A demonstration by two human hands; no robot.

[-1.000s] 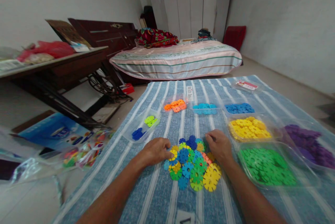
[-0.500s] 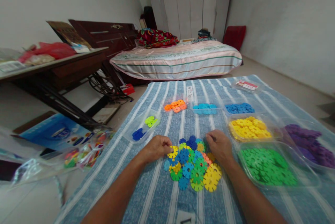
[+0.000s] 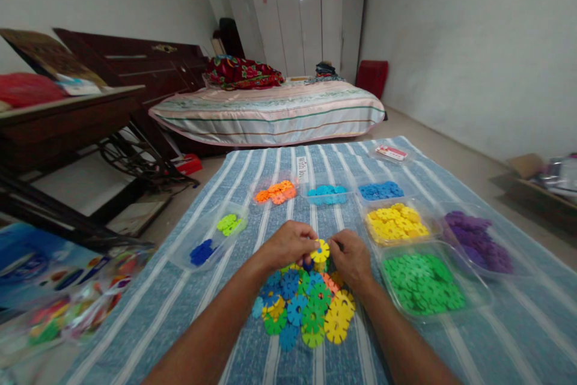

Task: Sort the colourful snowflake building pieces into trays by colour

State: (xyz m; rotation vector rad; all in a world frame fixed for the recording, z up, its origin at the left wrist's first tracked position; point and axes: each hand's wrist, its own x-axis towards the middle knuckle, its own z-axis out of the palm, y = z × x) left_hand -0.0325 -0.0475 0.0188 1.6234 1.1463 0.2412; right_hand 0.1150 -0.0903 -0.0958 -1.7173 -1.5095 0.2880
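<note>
Roughly face-on — yellow disc (image 3: 321,250) pinched in left hand (image 3: 291,245); right hand (image 3: 350,260) curled at its rim, grip unclear.

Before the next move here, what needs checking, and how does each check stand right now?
1. Left hand grips the yellow disc: ok, it is pinched at the fingertips.
2. Right hand also grips that disc: cannot tell; its fingertips reach the disc's edge but are partly hidden.
3. Yellow disc is free of the mixed pile: cannot tell; it sits right over the pile's far edge.
4. Mixed pile is together on the striped cloth: ok, no strays beside it.
5. Sorted yellow discs are one colour only: ok.
6. Green discs are apart from the right wrist: ok.
</note>
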